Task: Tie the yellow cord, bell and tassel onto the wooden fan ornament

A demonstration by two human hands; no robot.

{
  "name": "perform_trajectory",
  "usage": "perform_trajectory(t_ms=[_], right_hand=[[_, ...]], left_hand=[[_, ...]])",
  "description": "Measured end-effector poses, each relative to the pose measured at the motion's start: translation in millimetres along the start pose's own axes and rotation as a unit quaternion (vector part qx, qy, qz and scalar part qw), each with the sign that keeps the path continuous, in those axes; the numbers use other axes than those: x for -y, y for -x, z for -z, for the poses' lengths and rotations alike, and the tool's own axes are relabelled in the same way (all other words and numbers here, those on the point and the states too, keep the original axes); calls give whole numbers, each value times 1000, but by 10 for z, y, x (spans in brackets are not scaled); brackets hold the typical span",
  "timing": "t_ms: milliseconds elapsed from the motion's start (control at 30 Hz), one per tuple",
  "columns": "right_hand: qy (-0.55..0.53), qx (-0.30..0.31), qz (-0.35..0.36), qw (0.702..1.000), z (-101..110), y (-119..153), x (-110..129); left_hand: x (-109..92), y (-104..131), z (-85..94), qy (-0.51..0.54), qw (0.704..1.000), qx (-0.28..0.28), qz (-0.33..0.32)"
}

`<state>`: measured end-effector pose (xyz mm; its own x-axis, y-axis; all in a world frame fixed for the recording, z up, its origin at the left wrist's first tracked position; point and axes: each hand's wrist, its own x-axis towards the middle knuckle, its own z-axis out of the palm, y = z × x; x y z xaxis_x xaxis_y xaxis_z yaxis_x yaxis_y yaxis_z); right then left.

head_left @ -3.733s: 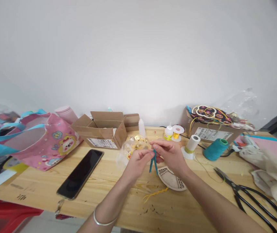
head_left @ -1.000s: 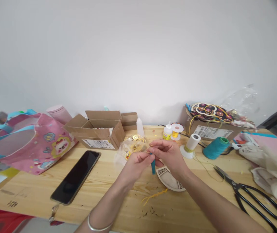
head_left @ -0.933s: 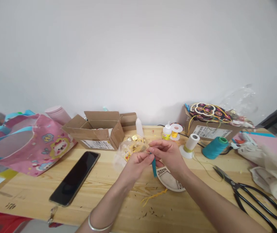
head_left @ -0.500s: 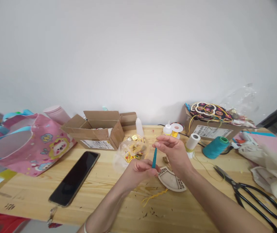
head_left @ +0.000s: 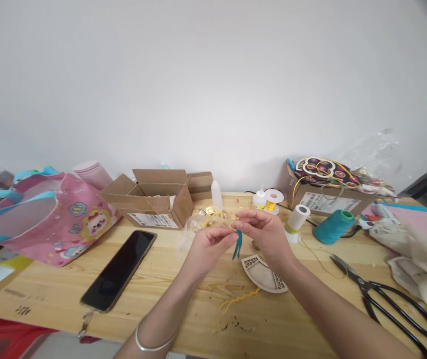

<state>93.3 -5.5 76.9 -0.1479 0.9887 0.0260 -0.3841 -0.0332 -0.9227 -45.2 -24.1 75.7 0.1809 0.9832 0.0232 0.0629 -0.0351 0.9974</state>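
Pinching teal thread (head_left: 238,243) with my right hand (head_left: 269,235), can't tell if left hand (head_left: 209,245) grips too. Wooden piece (head_left: 263,275) already has yellow cord (head_left: 244,296), no teal.

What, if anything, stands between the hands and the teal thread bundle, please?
Nothing visible does: the fingertips of the left hand and right hand meet at the upper end of the teal thread bundle, whose tails hang free. The fan-shaped wooden piece lies on the table, out of the way.
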Motion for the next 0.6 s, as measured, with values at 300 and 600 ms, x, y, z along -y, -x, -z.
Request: perform_trajectory(t_ms=[300, 600], right_hand=[[-6, -7, 8, 1000, 10, -42, -16], [5, -34, 47, 998, 57, -59, 42]], left_hand=[[14, -52, -57, 21, 1000, -12, 14], [296, 83, 39, -133, 987, 74, 41]])
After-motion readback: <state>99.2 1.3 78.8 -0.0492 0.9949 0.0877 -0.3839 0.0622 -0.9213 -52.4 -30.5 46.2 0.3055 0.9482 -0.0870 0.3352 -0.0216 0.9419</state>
